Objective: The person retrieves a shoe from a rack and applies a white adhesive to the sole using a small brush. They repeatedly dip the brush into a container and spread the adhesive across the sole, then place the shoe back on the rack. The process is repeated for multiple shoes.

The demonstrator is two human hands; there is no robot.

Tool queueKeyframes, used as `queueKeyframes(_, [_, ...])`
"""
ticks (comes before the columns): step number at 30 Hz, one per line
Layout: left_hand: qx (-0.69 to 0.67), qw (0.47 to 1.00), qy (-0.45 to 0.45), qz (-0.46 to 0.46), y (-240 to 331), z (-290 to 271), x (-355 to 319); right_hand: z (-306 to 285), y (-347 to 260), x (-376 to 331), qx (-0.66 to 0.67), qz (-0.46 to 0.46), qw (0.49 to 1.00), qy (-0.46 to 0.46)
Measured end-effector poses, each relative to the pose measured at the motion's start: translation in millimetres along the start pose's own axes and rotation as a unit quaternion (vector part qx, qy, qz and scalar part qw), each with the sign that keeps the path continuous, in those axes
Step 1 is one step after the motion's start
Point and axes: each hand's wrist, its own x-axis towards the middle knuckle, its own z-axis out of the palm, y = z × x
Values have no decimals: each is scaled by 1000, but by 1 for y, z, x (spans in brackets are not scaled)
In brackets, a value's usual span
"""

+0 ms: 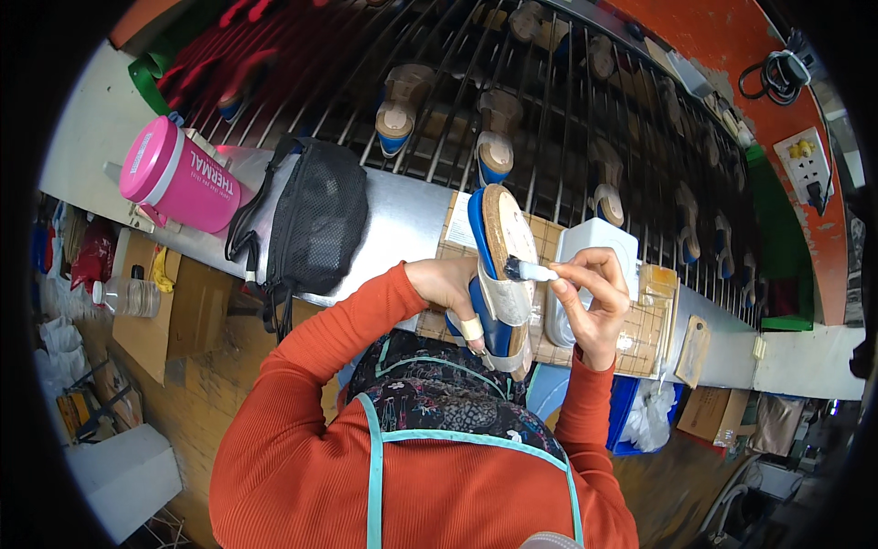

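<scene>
My left hand (451, 291) grips a blue sandal (501, 265) with a cork-coloured sole, holding it upright with the sole facing right. A bandage wraps one finger of that hand. My right hand (590, 306) holds a small brush (530, 270) whose bristles touch the sole near its middle. Both hands are above a metal ledge (402, 215), in front of my orange sleeves and patterned apron.
A white glue container (594, 240) stands on cardboard behind the right hand. A black mesh bag (315, 224) and a pink thermal jug (178, 178) sit on the ledge at left. Several sandals (398, 114) lie on a barred rack beyond. Boxes and a bottle lie on the floor at left.
</scene>
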Motion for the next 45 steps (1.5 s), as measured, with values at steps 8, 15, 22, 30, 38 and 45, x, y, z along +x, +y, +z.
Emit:
queueKeyframes(8, [11,994,-101,-50,-3,7,6,-10,9,25,71,-19,997,-24])
queueKeyframes(15, [163,974,34,151,-8,7,-10,-26,0,-63,33,110,992,59])
queueKeyframes(22, [-362,857,16,367,6,8,-7,-51,20,-134,-372,305,870,104])
queueKeyframes(30, [-460,844,101,256,6,10,-25,-46,33,-142,-497,189,844,68])
queueKeyframes(38, [-379,887,101,243,-28,5,-11,-69,50,-149,16,466,881,81])
queueKeyframes(45, [-214,935,233,164,-19,29,22,-36,8,-88,111,259,944,173])
